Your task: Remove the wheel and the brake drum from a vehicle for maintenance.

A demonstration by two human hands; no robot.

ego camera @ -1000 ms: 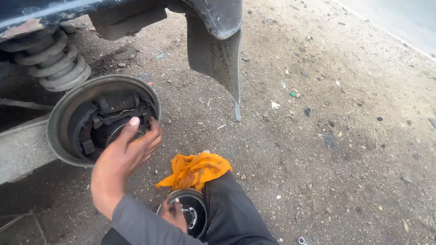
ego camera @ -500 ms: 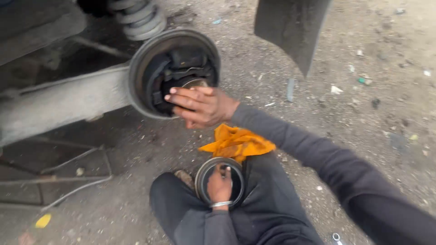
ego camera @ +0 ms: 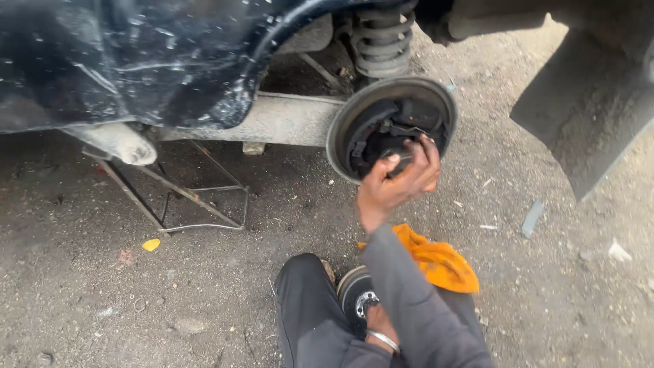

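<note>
1. Since half a second ago the view has swung: the brake backing plate [ego camera: 391, 128] now sits right of centre and far, where it was left of centre before, and a wide stretch of dark car body [ego camera: 129, 58] has come into view along the far left.
2. My right hand [ego camera: 398, 178] stays up at that plate, fingers curled narrow around the hub at its middle; I cannot tell whether they grip a loose part or only press on it.
3. I see the brake shoes inside the plate, just above the fingertips [ego camera: 393, 159].
4. My left hand [ego camera: 379, 322] is down near me, resting on the brake drum [ego camera: 355, 294] that lies on my lap; the fingers are hidden by my right sleeve, so I cannot tell how they are set. A metal bangle shows on that wrist.
5. An orange rag [ego camera: 437, 262] lies just right of the drum, touching my right sleeve.
6. A coil spring [ego camera: 381, 37] stands directly above the plate.
7. Far left, a scissor jack [ego camera: 178, 197] sits under the body on the gravel.
</note>
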